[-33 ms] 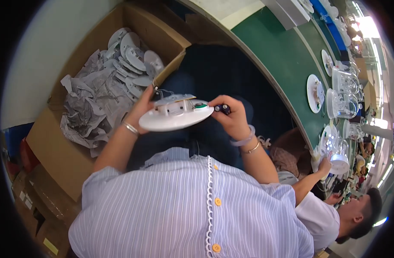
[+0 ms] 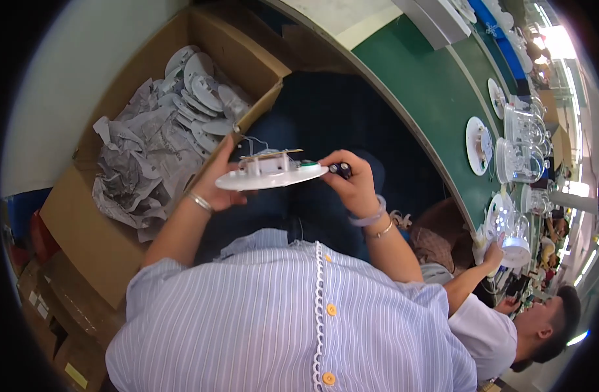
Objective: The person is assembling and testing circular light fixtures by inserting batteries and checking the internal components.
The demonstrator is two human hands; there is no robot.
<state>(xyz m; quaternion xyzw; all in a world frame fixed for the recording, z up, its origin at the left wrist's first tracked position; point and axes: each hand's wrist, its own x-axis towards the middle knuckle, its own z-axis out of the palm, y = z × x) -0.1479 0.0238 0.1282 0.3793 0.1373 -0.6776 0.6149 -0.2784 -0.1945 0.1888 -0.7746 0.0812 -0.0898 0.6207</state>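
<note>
Nothing has shifted: left hand (image 2: 224, 186) and right hand (image 2: 352, 183) still grasp the white disc (image 2: 270, 176) by its edges, beside the cardboard box (image 2: 84, 228).

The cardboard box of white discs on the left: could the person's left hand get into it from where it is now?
Probably yes, once freed. The cardboard box stands open-topped right beside the left hand, nothing between them, but that hand holds the white disc.

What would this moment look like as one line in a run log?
left hand: holds white round plate | right hand: small dark part at plate edge | cardboard box: more plates, paper
</note>
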